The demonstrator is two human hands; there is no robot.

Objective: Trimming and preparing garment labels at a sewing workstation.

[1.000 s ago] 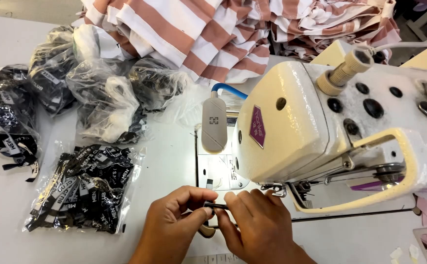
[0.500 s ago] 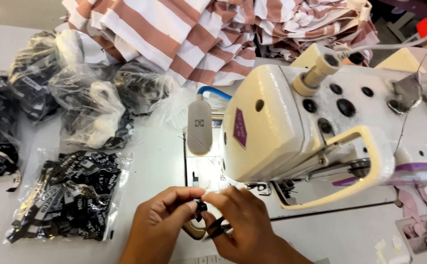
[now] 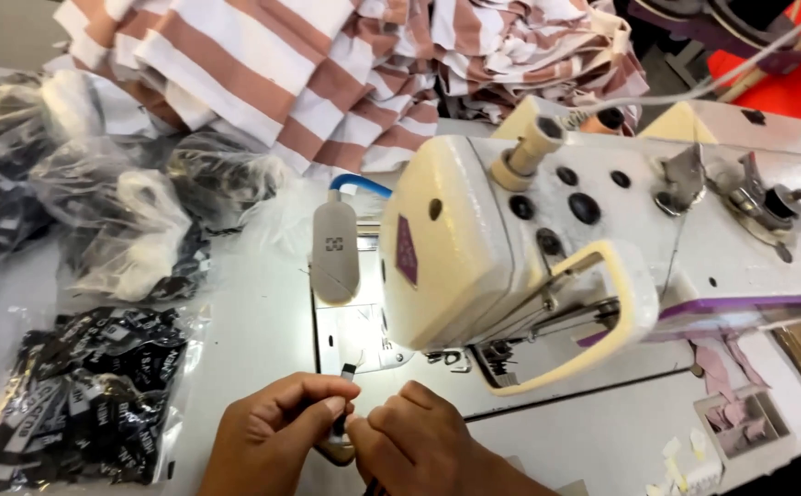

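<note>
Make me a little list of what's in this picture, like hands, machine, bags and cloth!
left hand: pinches a small black label with its fingers
right hand: touches the left hand, fingers closed on the same label
sewing machine: cream, just behind the hands
bags: clear plastic bag of black labels left of the hands; more bags farther back
striped cloth: pink and white, piled at the back
table: white, holds everything

1 sewing machine (image 3: 547, 248), 2 hands (image 3: 276, 432) (image 3: 419, 450), 1 small black label (image 3: 345, 375), 1 striped fabric pile (image 3: 327, 64); label bags blurred together, count unclear.
</note>
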